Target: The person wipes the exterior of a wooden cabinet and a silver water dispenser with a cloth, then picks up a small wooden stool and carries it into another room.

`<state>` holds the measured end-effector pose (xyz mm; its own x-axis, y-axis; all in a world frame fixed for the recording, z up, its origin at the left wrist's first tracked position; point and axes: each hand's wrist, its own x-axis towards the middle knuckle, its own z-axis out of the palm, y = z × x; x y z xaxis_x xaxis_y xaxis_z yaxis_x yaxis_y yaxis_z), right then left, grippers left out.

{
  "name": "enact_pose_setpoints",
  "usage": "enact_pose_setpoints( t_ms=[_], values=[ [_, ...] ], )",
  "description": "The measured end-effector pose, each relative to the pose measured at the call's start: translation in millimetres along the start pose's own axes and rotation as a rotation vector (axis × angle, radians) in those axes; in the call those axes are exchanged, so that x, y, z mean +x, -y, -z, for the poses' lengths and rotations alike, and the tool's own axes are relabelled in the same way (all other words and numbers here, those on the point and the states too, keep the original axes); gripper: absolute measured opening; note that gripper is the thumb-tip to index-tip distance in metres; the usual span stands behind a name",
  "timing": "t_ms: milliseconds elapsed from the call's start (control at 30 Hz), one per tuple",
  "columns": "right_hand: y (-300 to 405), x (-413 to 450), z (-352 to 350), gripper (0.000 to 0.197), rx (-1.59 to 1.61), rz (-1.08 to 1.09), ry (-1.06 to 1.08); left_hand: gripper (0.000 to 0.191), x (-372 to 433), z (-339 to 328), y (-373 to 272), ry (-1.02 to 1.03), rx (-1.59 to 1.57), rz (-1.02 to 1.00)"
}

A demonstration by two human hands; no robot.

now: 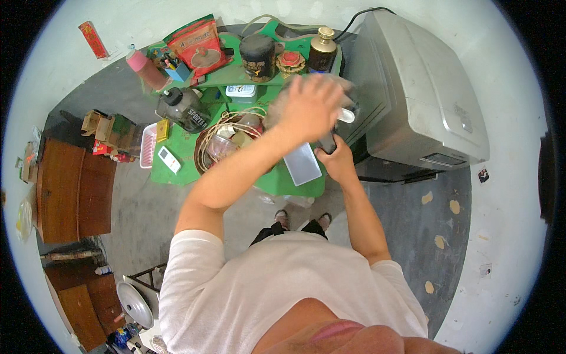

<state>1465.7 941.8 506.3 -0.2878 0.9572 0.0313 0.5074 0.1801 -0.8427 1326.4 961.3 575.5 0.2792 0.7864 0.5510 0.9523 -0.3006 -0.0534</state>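
My left hand [313, 108] is motion-blurred above the right part of a green table [177, 177]; whether it grips anything is unclear. Around its fingers shows a blurred greyish object [279, 104], mostly hidden. Lower down, my right hand [339, 160] is closed on a dark handle [327, 143] whose far end goes behind my left hand. A white rounded piece [346, 116] pokes out beside the left wrist. Just left of my right hand lies a translucent rectangular plastic box or lid [303, 164]. Under my left forearm, a round basket [200, 155] holds clear jars and pale cord.
A silver-grey appliance [424, 97] stands close on the right. On the raised shelf are a black jar [257, 57], a dark gold-capped bottle [322, 53] and a red pouch [199, 48]. A sports bottle [185, 110], white remote control [169, 159] and pink basket [149, 146] sit left.
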Motion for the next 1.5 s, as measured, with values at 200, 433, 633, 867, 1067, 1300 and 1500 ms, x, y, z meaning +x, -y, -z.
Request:
enact_pose_setpoints(
  t_ms=[200,433,633,867,1067,1300,1500],
  values=[
    [9.6,-15.2,-5.0,0.037,0.008,0.073,0.057,0.037,31.8,20.8,38.0,0.666,-0.271,0.562],
    [5.5,-19.6,-14.0,0.038,0.09,0.174,0.019,0.032,2.5,25.8,-31.5,0.274,-0.024,-0.038],
    [-29.7,-24.7,-31.3,0.047,0.244,0.424,0.013,0.036,-28.9,8.4,-64.2,-0.105,-0.058,-0.209],
    [-17.1,-36.6,-16.9,0.044,-0.043,0.666,-0.226,0.049,-62.9,18.7,-54.7,-0.124,-0.272,-0.322],
    [8.2,-38.7,1.9,0.04,0.011,0.349,0.14,0.053,-74.6,33.5,-22.0,-0.124,-0.181,-0.316],
    [27.7,-26.8,14.0,0.026,0.415,-0.041,0.131,0.047,-63.3,36.5,27.5,-0.317,-0.218,-0.288],
    [24.1,-24.6,23.5,0.034,0.709,-0.211,0.174,0.025,-47.2,0.3,80.5,-0.615,-0.902,0.734]
  ],
)
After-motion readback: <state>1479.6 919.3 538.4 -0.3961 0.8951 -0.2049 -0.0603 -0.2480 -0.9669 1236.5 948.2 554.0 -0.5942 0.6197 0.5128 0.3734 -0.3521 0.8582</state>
